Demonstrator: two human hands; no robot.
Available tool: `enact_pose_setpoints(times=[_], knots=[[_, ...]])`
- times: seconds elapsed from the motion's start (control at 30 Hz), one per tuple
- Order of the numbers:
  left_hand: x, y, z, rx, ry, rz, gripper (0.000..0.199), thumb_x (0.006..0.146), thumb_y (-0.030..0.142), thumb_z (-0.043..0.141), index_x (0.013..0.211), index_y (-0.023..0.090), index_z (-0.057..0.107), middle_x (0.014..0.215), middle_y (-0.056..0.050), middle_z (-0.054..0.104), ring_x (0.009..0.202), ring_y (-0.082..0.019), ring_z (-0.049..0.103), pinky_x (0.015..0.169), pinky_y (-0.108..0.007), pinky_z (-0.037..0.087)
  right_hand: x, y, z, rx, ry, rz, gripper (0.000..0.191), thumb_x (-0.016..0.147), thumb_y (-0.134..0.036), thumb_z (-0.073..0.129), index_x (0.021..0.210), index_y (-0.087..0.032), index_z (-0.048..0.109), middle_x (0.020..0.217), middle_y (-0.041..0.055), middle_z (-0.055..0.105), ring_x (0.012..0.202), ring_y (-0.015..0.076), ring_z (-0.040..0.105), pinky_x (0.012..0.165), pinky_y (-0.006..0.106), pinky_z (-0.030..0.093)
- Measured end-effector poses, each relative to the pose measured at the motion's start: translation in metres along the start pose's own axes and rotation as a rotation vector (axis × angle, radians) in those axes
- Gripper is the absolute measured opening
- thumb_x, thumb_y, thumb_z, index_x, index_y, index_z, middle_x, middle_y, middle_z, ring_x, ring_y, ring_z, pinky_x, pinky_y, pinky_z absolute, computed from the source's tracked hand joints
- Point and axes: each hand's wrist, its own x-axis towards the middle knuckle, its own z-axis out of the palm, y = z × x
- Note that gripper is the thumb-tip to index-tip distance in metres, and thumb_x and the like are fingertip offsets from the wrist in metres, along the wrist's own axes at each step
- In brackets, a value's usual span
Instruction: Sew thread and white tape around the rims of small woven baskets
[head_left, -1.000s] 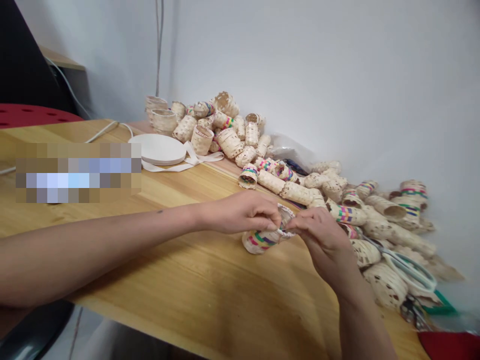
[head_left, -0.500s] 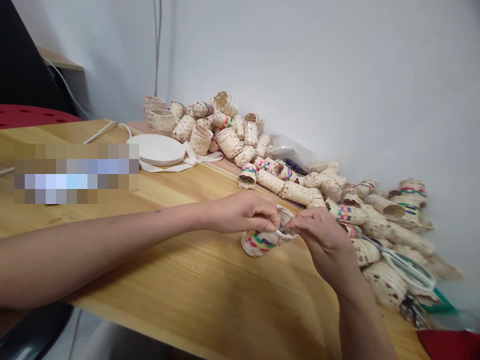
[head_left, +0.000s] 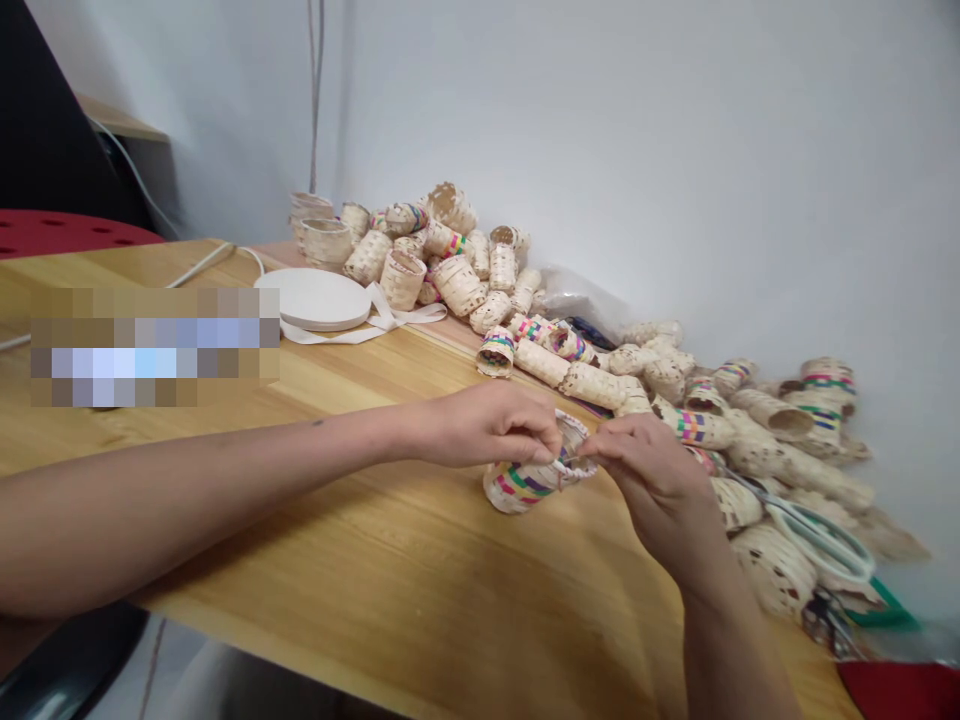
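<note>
My left hand [head_left: 487, 425] grips the rim of a small woven bark basket [head_left: 521, 485] from the left. The basket has a band of green, pink and yellow weave and rests on the wooden table [head_left: 375, 540]. My right hand [head_left: 649, 470] pinches the rim from the right, its fingertips at the weave. A thin strand [head_left: 571, 460] runs between my fingers, but it is too small to identify. The inside of the basket is mostly hidden by my fingers.
Several woven baskets lie heaped along the wall, some with coloured bands. A white ribbon roll [head_left: 315, 300] sits at the back left. Scissors [head_left: 814, 530] lie among the baskets at right. A plastic bag [head_left: 577, 300] lies behind the heap, and a cable runs across the table.
My right hand has shifted slightly right along the rim, and the basket has turned a little. My left hand stays in nearly the same place.
</note>
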Motion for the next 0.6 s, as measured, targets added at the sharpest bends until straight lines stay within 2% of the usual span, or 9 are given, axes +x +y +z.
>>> enact_pose_setpoints(times=[0.33,0.6], knots=[[-0.0001,-0.0004,0.0002,-0.002,0.003,-0.004,0.012,0.089,0.018,0.054,0.084,0.013,0.064,0.083,-0.004,0.061,0.079,-0.013,0.055,0.073,-0.021,0.04,0.0021,-0.0015,0.0022,0.004,-0.032,-0.033,0.018,0.095,-0.02,0.048,0.089,-0.022,0.065,0.083,0.004,0.063,0.08,0.0184,0.054,0.07,0.033,0.039],[0.0,-0.0001,0.0002,-0.002,0.001,-0.003,0.012,0.089,0.017,0.054,0.084,0.012,0.064,0.083,-0.004,0.061,0.079,-0.013,0.055,0.073,-0.021,0.041,0.0014,-0.0011,0.0007,0.014,0.009,-0.009,0.017,0.094,-0.019,0.05,0.09,-0.023,0.066,0.083,0.0036,0.063,0.081,0.0185,0.056,0.071,0.032,0.04]])
